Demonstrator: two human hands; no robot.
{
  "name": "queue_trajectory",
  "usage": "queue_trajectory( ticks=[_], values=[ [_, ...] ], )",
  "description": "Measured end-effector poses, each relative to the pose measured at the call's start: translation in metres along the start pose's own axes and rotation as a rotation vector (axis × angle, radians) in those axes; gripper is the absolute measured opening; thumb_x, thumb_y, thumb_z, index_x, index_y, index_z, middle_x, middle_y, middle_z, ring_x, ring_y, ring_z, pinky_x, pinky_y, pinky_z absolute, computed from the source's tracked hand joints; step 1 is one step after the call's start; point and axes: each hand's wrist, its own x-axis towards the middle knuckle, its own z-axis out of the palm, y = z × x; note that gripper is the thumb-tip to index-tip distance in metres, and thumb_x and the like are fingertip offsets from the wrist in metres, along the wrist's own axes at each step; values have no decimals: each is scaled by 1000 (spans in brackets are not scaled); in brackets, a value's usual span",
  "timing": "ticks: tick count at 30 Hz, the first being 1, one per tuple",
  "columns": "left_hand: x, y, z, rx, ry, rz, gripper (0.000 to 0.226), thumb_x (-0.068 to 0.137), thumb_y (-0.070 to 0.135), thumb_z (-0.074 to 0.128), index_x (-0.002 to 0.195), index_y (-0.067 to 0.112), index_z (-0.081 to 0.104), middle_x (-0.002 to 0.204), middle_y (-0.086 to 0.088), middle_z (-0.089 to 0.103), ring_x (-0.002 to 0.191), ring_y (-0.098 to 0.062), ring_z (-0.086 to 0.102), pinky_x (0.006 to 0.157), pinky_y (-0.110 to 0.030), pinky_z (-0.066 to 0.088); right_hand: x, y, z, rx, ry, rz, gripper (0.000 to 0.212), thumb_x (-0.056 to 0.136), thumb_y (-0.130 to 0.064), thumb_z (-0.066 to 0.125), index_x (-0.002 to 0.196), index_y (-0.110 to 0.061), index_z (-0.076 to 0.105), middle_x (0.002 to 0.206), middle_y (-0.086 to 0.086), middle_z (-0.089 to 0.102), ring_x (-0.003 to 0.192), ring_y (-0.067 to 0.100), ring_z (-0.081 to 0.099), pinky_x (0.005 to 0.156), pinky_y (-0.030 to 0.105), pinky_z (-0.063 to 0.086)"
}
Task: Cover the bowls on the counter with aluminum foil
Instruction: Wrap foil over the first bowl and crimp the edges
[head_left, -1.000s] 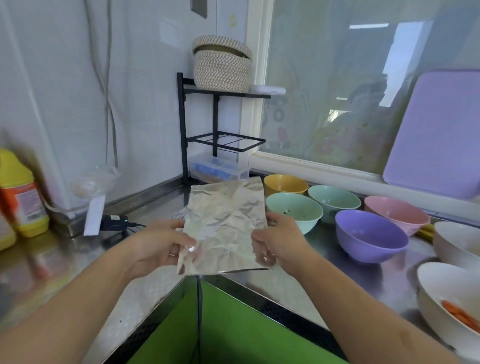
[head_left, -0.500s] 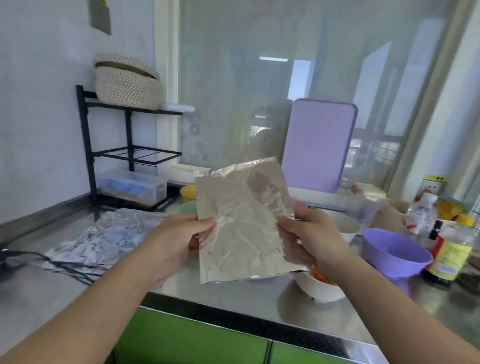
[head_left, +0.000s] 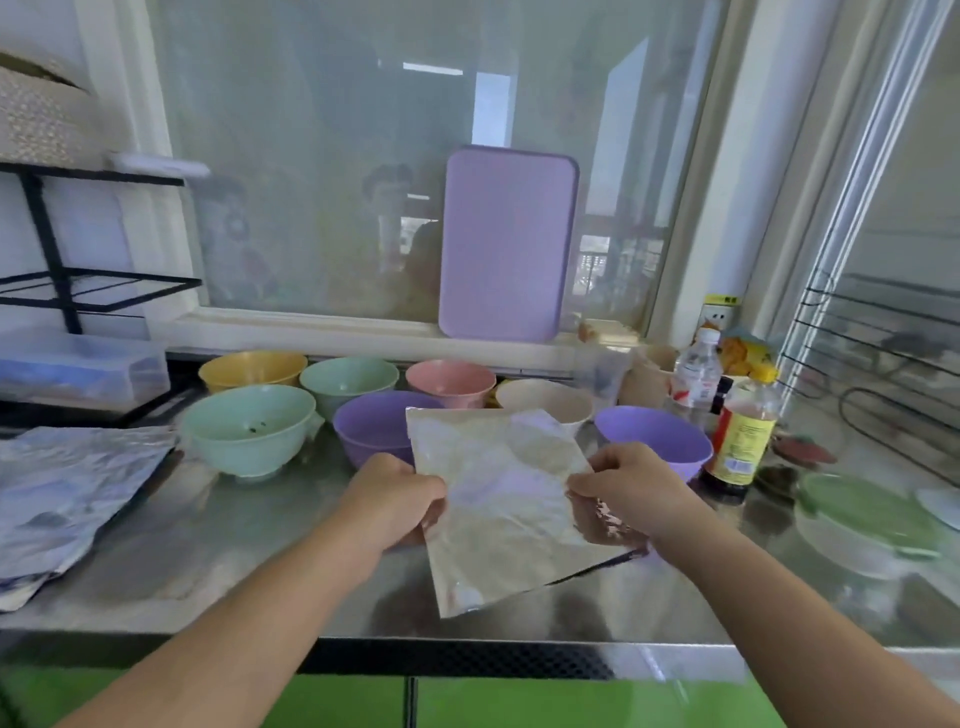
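I hold a crinkled sheet of aluminum foil (head_left: 498, 499) low over the steel counter (head_left: 234, 545). My left hand (head_left: 400, 499) pinches its left edge and my right hand (head_left: 634, 493) pinches its right edge. The sheet hides whatever lies under it. Behind it stand several uncovered bowls: a mint bowl (head_left: 249, 428), a yellow bowl (head_left: 253, 369), a second mint bowl (head_left: 349, 378), a pink bowl (head_left: 451, 382), a purple bowl (head_left: 374, 426), a cream bowl (head_left: 545, 402) and another purple bowl (head_left: 654, 439).
A pile of foil sheets (head_left: 62, 493) lies at the left. A black rack (head_left: 62, 280) and a clear box (head_left: 78, 366) stand at the far left. Bottles (head_left: 740, 431) and a green-lidded container (head_left: 867, 519) crowd the right. A lilac board (head_left: 506, 244) leans on the window.
The view has swung right and down. Both hands have lowered the foil sheet from chest height to just above the counter, in front of the bowls.
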Motion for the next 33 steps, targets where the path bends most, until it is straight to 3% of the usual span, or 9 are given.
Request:
queue_trajectory(
  ticks=[3, 7, 10, 13, 16, 18, 22, 27, 33],
  values=[
    [11, -1, -3, 93, 28, -7, 25, 75, 19, 64, 51, 13, 66, 63, -7, 71, 65, -30, 70, 73, -39, 61, 18, 7, 3, -94, 61, -19, 14, 88, -2, 75, 79, -2, 65, 61, 9, 67, 45, 17, 57, 45, 21, 43],
    [25, -4, -2, 191, 53, 30, 28, 80, 23, 66, 58, 6, 66, 62, -8, 71, 64, -34, 69, 71, -44, 61, 29, 11, 2, -82, 73, 2, 32, 93, -22, 78, 74, 0, 65, 55, 8, 61, 48, 18, 49, 56, 30, 39],
    [30, -10, 4, 226, 78, 53, 27, 87, 21, 71, 66, 5, 70, 63, -6, 72, 55, -20, 66, 64, -37, 58, 27, 17, 5, 19, 49, 15, 36, 99, -10, 68, 81, 20, 60, 64, 29, 57, 44, 24, 44, 46, 27, 37],
    [29, -11, 8, 220, 76, 61, 24, 92, 17, 72, 85, -5, 73, 64, -8, 73, 48, -11, 63, 46, -20, 48, 25, 25, 4, 88, 49, 18, 29, 98, 0, 62, 72, 10, 57, 62, 21, 46, 37, 19, 31, 44, 24, 30],
    [25, -12, 7, 177, 38, 60, 25, 96, 12, 70, 93, -12, 69, 76, -23, 73, 55, -19, 63, 48, -24, 54, 21, 33, 0, 97, 35, 18, 28, 97, 0, 66, 70, 4, 58, 51, 15, 51, 35, 20, 39, 46, 27, 36],
    [23, -13, 4, 168, 5, 47, 26, 97, 13, 70, 94, -13, 67, 69, -21, 69, 57, -21, 61, 52, -27, 56, 17, 36, -3, 61, 59, 16, 21, 95, -2, 71, 77, 6, 66, 55, 11, 60, 43, 21, 49, 53, 30, 42],
    [21, -17, 0, 121, -64, 17, 26, 100, 16, 67, 81, -2, 66, 62, -10, 62, 53, -20, 55, 54, -28, 53, 8, 42, -8, 124, 50, 48, 14, 96, -3, 73, 94, 11, 70, 63, 9, 67, 47, 15, 55, 44, 21, 43],
    [20, -23, -1, 63, -104, 27, 40, 106, 16, 56, 67, 7, 56, 63, -9, 54, 49, -19, 49, 50, -25, 49, 1, 45, -10, 279, -13, 97, 10, 98, 0, 68, 94, 8, 65, 64, 14, 64, 46, 19, 52, 41, 22, 42],
    [24, -32, -3, -136, -194, -58, 44, 108, 22, 52, 65, 14, 50, 65, -5, 44, 52, -18, 47, 49, -23, 49, 4, 57, -8, 385, -65, 154, 14, 101, -7, 63, 89, 0, 61, 84, 21, 39, 55, 16, 33, 41, 22, 33]
  ],
)
